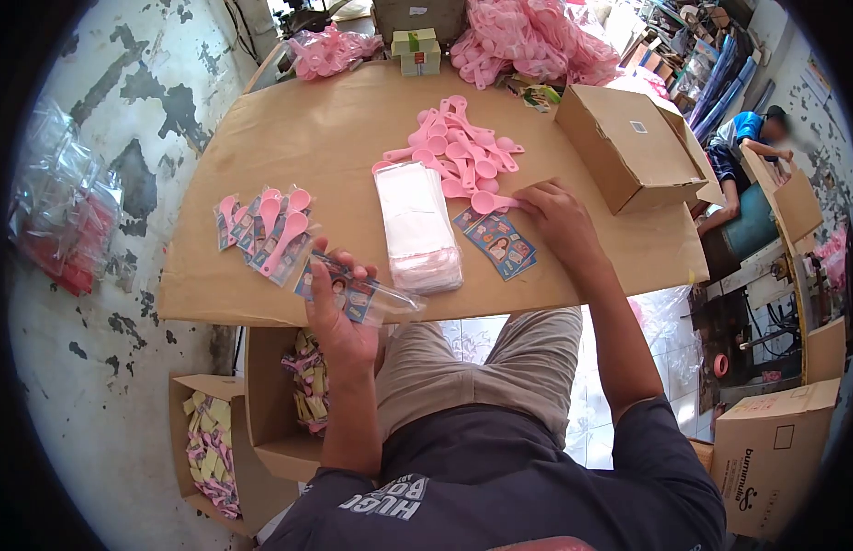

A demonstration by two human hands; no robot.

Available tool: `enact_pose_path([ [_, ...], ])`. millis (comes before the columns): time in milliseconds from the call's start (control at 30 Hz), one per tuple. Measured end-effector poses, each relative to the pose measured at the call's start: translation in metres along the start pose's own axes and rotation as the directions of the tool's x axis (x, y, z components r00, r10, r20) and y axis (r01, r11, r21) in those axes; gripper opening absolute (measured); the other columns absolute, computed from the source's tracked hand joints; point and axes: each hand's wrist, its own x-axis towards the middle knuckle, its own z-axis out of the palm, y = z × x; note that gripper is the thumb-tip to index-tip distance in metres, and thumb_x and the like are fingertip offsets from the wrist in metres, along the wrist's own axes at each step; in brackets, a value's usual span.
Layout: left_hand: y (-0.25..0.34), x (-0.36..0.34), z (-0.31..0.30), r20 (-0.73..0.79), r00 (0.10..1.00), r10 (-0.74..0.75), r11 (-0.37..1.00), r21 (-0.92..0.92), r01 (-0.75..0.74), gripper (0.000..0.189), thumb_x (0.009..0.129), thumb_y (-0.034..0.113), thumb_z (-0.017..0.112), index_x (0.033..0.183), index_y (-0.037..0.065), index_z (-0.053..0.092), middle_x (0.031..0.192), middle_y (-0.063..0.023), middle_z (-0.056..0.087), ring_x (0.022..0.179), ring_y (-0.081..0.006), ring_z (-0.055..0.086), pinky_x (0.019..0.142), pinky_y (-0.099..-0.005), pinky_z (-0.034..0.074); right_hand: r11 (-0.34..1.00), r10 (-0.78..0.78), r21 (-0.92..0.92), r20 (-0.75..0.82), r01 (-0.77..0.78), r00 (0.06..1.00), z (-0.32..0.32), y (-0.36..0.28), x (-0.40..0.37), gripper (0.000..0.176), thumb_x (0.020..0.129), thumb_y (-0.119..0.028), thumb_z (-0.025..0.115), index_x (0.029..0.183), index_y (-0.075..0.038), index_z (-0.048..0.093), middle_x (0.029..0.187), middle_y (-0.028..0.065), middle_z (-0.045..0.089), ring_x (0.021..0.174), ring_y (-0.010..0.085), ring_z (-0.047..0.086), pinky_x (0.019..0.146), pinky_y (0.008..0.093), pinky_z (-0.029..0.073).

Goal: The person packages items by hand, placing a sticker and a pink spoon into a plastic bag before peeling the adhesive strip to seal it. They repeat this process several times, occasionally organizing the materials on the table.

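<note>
A: What does the left hand (339,312) have?
B: A clear plastic sleeve (401,301) with a blue illustrated card (355,296) inside; thumb and curled fingers pinch it near the table's front edge, and its clear end points toward the right.
A: And the right hand (557,219)?
B: It pinches the handle end of a pink measuring spoon (486,202); the spoon's bowl points left, just beside the spoon pile (463,147), and lies over the upper end of the loose illustrated cards (507,250); whether it touches them I cannot tell.
A: What lies between the hands?
B: A stack of plastic sleeves (415,220), white over most of its length and pinkish at the near end; it sits on the brown-covered table (298,129), with the spoon pile beyond it.
A: Anything else around them?
B: Bagged spoons with cards (278,231) lie beyond the left hand, overlapping one another; a cardboard box (628,147) stands on the table past the right hand; farther right, a person in a blue shirt (746,129) leans by an open carton (794,197).
</note>
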Motion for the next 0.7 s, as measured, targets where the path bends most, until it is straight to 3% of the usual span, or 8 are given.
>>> enact_pose_path([
  [200,0.018,0.013,-0.002,0.122,0.992,-0.003,0.999,0.033,-0.001,0.041,0.106,0.031,0.06,0.139,0.008,0.051,0.105,-0.0034,0.063,0.088,-0.0128,0.061,0.093,-0.0348,0.052,0.967,0.13,0.225,-0.022,-0.122,0.991,-0.011,0.0,-0.014,0.018,0.093,-0.017,0.067,0.105,-0.004,0.073,0.102,0.013,0.07,0.093,0.0305,0.069,0.084,0.0413,0.054],
  [367,0.018,0.025,0.03,0.036,0.985,0.171,0.982,-0.086,-0.167,0.039,0.105,0.033,0.061,0.132,0.005,0.057,0.11,-0.0057,0.062,0.093,-0.0171,0.057,0.104,-0.0352,0.049,0.839,0.375,0.44,-0.043,-0.32,0.926,-0.028,-0.039,-0.037,0.017,0.097,-0.014,0.068,0.11,-0.002,0.072,0.095,0.0071,0.072,0.082,0.0155,0.068,0.072,0.0307,0.052],
  [400,0.016,0.025,0.034,0.02,0.983,0.181,0.981,-0.079,-0.179,0.039,0.105,0.033,0.061,0.132,0.005,0.057,0.11,-0.0057,0.062,0.093,-0.0171,0.057,0.104,-0.0352,0.049,0.838,0.365,0.444,-0.028,-0.315,0.931,-0.027,-0.047,-0.046,0.017,0.097,-0.014,0.068,0.11,-0.002,0.072,0.095,0.0071,0.072,0.082,0.0155,0.068,0.072,0.0307,0.052],
  [467,0.011,0.027,0.04,-0.001,0.969,0.246,0.955,-0.173,-0.242,0.039,0.105,0.033,0.061,0.132,0.005,0.057,0.111,-0.0064,0.063,0.094,-0.0175,0.057,0.104,-0.0361,0.05,0.484,0.392,0.79,0.188,-0.376,0.901,-0.024,-0.066,-0.067,0.019,0.098,-0.014,0.07,0.112,-0.001,0.071,0.091,0.0023,0.071,0.08,0.0078,0.064,0.069,0.0243,0.049],
  [500,0.009,0.029,0.038,-0.002,0.971,0.239,0.964,-0.123,-0.238,0.044,0.105,0.039,0.059,0.138,0.011,0.051,0.114,-0.0044,0.064,0.094,-0.0145,0.062,0.105,-0.04,0.05,0.373,0.373,0.841,0.251,-0.392,0.893,-0.021,-0.08,-0.077,0.02,0.097,-0.013,0.071,0.113,-0.001,0.071,0.09,0.001,0.07,0.079,0.0065,0.063,0.069,0.0229,0.049],
  [533,0.007,0.028,0.04,-0.002,0.971,0.238,0.964,-0.118,-0.237,0.044,0.105,0.039,0.059,0.138,0.011,0.051,0.114,-0.0044,0.064,0.094,-0.0145,0.062,0.105,-0.04,0.05,0.256,0.353,0.877,0.308,-0.407,0.884,-0.018,-0.095,-0.085,0.021,0.097,-0.013,0.072,0.113,0.0,0.071,0.089,-0.0002,0.07,0.079,0.0052,0.062,0.068,0.0214,0.048],
  [600,0.0,0.025,0.046,0.049,0.978,0.202,0.972,-0.133,-0.194,0.044,0.105,0.039,0.059,0.138,0.011,0.05,0.113,-0.0049,0.064,0.094,-0.0158,0.063,0.103,-0.0414,0.051,0.253,0.281,0.827,0.433,-0.502,0.856,-0.023,-0.113,-0.093,0.024,0.097,-0.012,0.072,0.118,0.0,0.071,0.09,0.0004,0.071,0.078,0.0047,0.062,0.071,0.0217,0.05],
  [700,-0.014,0.012,0.05,0.081,0.987,0.137,0.985,-0.118,-0.127,0.044,0.106,0.039,0.056,0.139,0.01,0.047,0.112,-0.0061,0.065,0.094,-0.0172,0.064,0.101,-0.0438,0.052,0.264,0.273,0.802,0.47,-0.535,0.839,-0.026,-0.13,-0.095,0.025,0.098,-0.012,0.072,0.119,0.0,0.071,0.092,0.0016,0.072,0.081,0.0053,0.064,0.073,0.0221,0.051],
])
